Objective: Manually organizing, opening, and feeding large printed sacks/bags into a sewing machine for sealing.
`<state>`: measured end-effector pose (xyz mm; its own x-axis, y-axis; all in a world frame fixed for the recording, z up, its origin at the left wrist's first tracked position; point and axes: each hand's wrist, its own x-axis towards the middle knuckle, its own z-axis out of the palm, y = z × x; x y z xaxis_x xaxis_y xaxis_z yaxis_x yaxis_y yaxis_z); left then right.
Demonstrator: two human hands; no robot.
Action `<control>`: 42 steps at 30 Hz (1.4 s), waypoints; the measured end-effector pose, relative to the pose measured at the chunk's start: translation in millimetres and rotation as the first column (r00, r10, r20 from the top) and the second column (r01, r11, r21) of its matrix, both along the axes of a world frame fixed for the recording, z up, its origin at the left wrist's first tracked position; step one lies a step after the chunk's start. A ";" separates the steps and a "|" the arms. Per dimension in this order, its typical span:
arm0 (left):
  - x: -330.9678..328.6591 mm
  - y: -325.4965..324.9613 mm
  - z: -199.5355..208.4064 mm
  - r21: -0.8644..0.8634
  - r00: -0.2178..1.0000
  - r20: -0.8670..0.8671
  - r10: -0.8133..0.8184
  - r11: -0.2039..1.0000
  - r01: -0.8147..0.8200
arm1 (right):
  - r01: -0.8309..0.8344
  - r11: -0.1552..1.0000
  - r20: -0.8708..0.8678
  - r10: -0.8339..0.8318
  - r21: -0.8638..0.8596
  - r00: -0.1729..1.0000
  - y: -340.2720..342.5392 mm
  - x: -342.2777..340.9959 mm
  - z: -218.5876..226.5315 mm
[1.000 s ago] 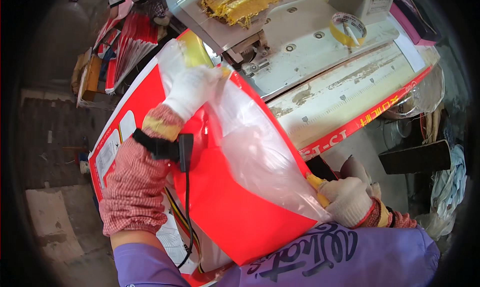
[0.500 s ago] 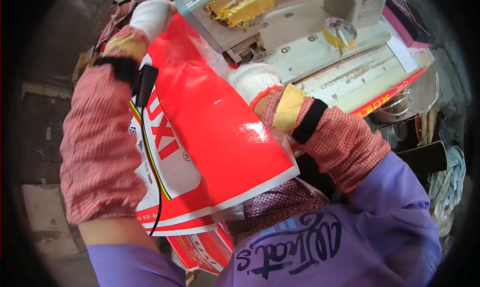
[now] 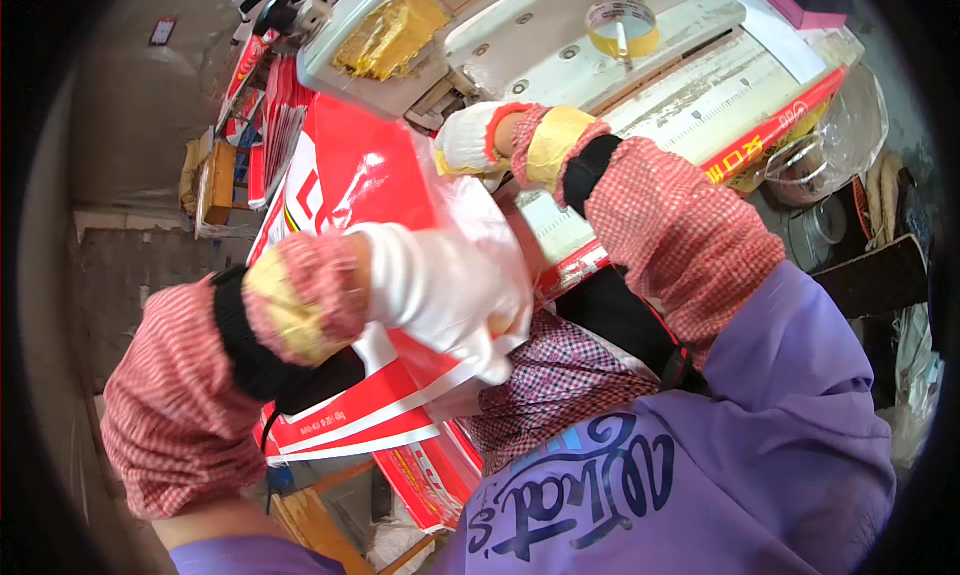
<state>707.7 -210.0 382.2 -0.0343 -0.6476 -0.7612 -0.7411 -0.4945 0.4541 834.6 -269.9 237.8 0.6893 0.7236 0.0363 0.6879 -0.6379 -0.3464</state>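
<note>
A large glossy red and white printed plastic bag (image 3: 365,170) slants down from the sewing machine (image 3: 410,100) toward my lap. My left hand (image 3: 440,290), in a white knit glove, lies over the bag's lower right part, its fingers bent around the material and slightly blurred. Close under the machine head, my right hand (image 3: 478,140) is beside the bag's upper right edge. It wears a white glove with a yellowish patch at the fingertips, and its fingers are mostly hidden. A pale, thin layer of the bag shows between the two hands.
A tape roll (image 3: 622,33) with a white stick in it lies on the machine bed (image 3: 700,110). Folded red bags (image 3: 283,125) are stacked at the far left. A clear plastic bag (image 3: 840,130) hangs at the right. Another red bag (image 3: 425,480) lies below my lap.
My left hand has come down from the bag's far upper end to its lower right part. The right hand has shifted slightly up and left in view. The bag's red panel has folded over.
</note>
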 end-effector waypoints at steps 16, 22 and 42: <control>-113.1 -15.2 11.5 0.251 0.943 0.181 -0.278 0.940 0.229 | 0.356 0.917 -0.165 -0.329 0.178 0.930 9.3 -109.5 23.6; -97.2 -50.2 19.0 0.365 0.932 0.171 -0.319 0.899 0.241 | 0.666 0.711 0.303 -0.701 0.226 0.645 24.1 -178.2 -16.9; -45.2 40.7 87.7 0.593 0.649 0.527 -0.548 0.785 0.181 | 0.620 0.755 0.320 -0.654 0.216 0.685 47.3 -119.0 -2.8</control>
<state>662.5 -169.2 469.9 0.4229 -0.2688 -0.8654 -0.9061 -0.1135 -0.4075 715.5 -222.6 235.0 0.9067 0.0971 0.4104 0.2088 -0.9489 -0.2367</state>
